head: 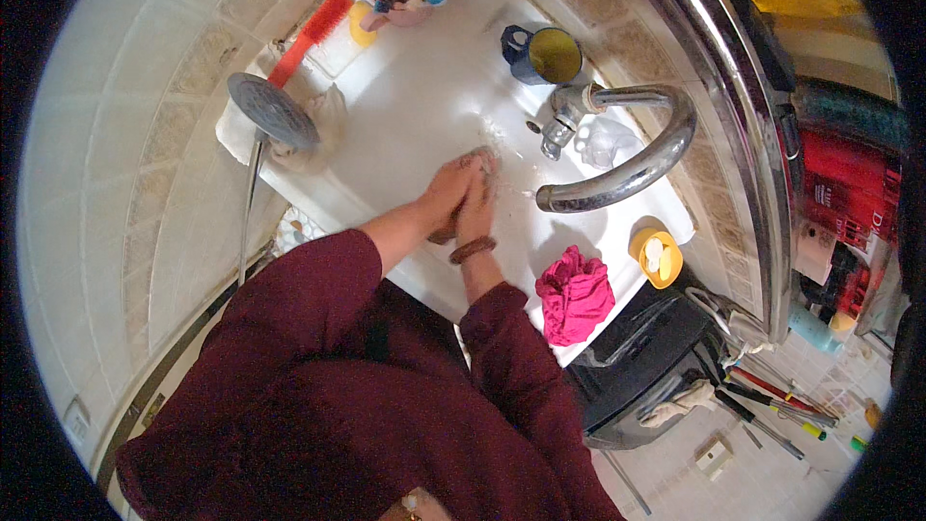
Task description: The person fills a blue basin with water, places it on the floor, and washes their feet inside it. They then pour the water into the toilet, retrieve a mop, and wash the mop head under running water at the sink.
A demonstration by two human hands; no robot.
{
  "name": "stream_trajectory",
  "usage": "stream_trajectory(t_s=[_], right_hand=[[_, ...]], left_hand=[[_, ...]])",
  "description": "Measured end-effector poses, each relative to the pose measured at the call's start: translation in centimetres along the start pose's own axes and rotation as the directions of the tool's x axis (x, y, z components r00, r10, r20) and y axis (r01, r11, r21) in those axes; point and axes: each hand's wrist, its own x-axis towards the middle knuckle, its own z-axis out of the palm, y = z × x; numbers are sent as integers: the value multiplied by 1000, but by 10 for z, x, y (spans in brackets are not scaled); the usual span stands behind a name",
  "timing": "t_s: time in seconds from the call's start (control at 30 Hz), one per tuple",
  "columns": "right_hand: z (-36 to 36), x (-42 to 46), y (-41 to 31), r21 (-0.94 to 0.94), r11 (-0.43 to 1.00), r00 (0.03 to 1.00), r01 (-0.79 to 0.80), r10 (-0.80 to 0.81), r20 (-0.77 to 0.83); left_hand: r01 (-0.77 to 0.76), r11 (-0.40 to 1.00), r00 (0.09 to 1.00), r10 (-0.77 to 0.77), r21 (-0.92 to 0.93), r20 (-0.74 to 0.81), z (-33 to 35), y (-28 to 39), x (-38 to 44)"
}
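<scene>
Over a white washbasin, my left hand and my right hand are pressed together, fingers pointing away from me. A brown bracelet circles my right wrist. Between the palms nothing can be made out; the inner fingers are hidden. Just right of my hands is the open end of a curved chrome faucet, with its lever handle behind. Wet glints show on the basin near my fingertips. A crumpled pink cloth lies on the basin's right front rim.
A blue mug stands behind the faucet. The yellow soap container sits at the right corner. At left are a shower head, a pale cloth and a red brush. A pink holder with bottles stands at the back.
</scene>
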Motion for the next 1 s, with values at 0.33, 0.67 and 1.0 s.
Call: stream_trajectory(t_s=[0.33, 0.67, 1.0], right_hand=[[-52, 55, 14, 253, 882, 859, -398, 262, 440], [-24, 29, -7, -157, 978, 985, 136, -151, -83], [-70, 45, -31, 212, 977, 976, 9, 38, -217]], left_hand=[[133, 991, 987, -134, 15, 88, -31, 0, 6], [250, 953, 968, -242, 172, -67, -48, -18, 0], [78, 953, 984, -121, -293, -132, -65, -10, 1]])
